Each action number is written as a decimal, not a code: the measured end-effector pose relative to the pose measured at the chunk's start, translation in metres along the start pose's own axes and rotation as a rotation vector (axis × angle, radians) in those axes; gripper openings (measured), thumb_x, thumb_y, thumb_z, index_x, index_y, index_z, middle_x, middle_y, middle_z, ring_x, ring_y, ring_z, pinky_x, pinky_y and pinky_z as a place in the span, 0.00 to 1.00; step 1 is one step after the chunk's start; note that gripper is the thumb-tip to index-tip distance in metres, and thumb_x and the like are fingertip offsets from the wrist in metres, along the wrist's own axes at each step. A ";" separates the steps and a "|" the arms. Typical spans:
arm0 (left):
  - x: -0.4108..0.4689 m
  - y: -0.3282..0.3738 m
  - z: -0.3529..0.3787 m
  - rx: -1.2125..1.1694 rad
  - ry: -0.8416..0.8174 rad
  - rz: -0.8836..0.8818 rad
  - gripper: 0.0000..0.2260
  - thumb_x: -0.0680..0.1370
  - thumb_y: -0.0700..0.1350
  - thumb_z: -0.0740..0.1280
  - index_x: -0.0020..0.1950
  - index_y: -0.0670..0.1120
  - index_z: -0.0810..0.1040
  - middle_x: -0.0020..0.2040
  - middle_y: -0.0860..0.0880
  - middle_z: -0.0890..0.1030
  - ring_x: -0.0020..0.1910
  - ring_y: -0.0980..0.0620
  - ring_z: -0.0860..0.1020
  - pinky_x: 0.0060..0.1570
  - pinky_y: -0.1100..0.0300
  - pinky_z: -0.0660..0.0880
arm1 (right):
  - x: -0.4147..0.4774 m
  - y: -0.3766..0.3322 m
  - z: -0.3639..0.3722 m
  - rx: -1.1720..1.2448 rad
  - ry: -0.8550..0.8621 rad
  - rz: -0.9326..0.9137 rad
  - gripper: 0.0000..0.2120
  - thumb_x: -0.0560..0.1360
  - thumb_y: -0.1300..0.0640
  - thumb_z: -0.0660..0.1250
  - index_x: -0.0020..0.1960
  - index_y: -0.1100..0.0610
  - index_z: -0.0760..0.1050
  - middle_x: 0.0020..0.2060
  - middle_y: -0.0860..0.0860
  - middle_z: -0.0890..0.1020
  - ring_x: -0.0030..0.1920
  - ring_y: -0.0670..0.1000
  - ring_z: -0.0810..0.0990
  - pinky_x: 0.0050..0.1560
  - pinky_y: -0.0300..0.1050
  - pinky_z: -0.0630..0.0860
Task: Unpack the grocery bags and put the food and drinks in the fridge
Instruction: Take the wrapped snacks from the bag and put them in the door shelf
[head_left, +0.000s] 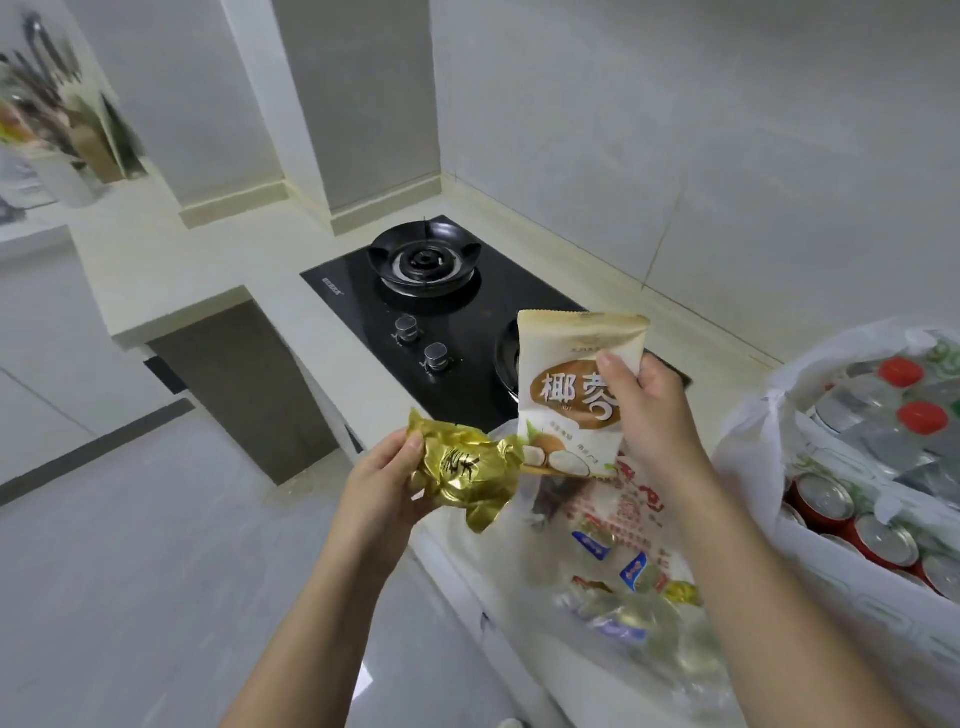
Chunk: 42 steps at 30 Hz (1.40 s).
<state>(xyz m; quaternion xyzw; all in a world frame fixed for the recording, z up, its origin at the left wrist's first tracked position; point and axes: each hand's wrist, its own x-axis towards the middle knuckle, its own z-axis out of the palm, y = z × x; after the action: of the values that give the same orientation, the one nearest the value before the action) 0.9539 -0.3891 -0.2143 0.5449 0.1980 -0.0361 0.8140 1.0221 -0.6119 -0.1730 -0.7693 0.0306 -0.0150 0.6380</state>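
My left hand (382, 480) grips a crinkled gold foil packet (470, 475) above the counter's front edge. Upright in my right hand (652, 410) is a white and brown coconut snack packet (566, 395), held over the stove's near burner. Below both hands, a clear plastic grocery bag (618, 587) lies on the counter with several small wrapped sweets and jelly cups inside. To the right stands a white plastic bag (753, 452) holding red-capped bottles (901, 374) and red drink cans (826, 501). No fridge is in view.
A black two-burner gas stove (426, 291) is set into the cream counter (223, 260) behind my hands. Knives and utensils (57, 98) stand at the far left. Grey floor (130, 545) lies left of the counter. Tiled walls close the corner.
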 end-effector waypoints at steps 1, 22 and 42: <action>-0.003 0.003 -0.010 -0.014 0.017 0.012 0.10 0.82 0.42 0.60 0.52 0.43 0.80 0.39 0.47 0.81 0.37 0.51 0.79 0.37 0.56 0.79 | -0.001 -0.003 0.012 0.015 -0.006 0.009 0.09 0.82 0.50 0.61 0.54 0.51 0.78 0.48 0.49 0.85 0.49 0.48 0.84 0.49 0.45 0.81; -0.218 0.078 -0.361 -0.172 0.671 0.347 0.10 0.82 0.43 0.61 0.56 0.42 0.80 0.46 0.42 0.81 0.44 0.48 0.79 0.41 0.53 0.79 | -0.211 -0.087 0.403 0.174 -0.612 -0.056 0.08 0.83 0.51 0.58 0.54 0.49 0.76 0.47 0.50 0.85 0.46 0.48 0.85 0.42 0.44 0.81; -0.414 0.217 -0.490 0.234 1.148 0.758 0.08 0.79 0.38 0.63 0.45 0.43 0.81 0.35 0.51 0.82 0.33 0.57 0.80 0.32 0.62 0.78 | -0.351 -0.282 0.630 0.292 -1.312 -0.604 0.10 0.82 0.59 0.57 0.47 0.54 0.76 0.41 0.55 0.84 0.43 0.54 0.84 0.47 0.56 0.81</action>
<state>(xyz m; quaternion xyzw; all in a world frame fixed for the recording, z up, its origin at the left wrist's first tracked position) 0.4950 0.0754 -0.0356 0.5935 0.3878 0.5231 0.4731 0.7193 0.0810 -0.0070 -0.5020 -0.5729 0.2694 0.5892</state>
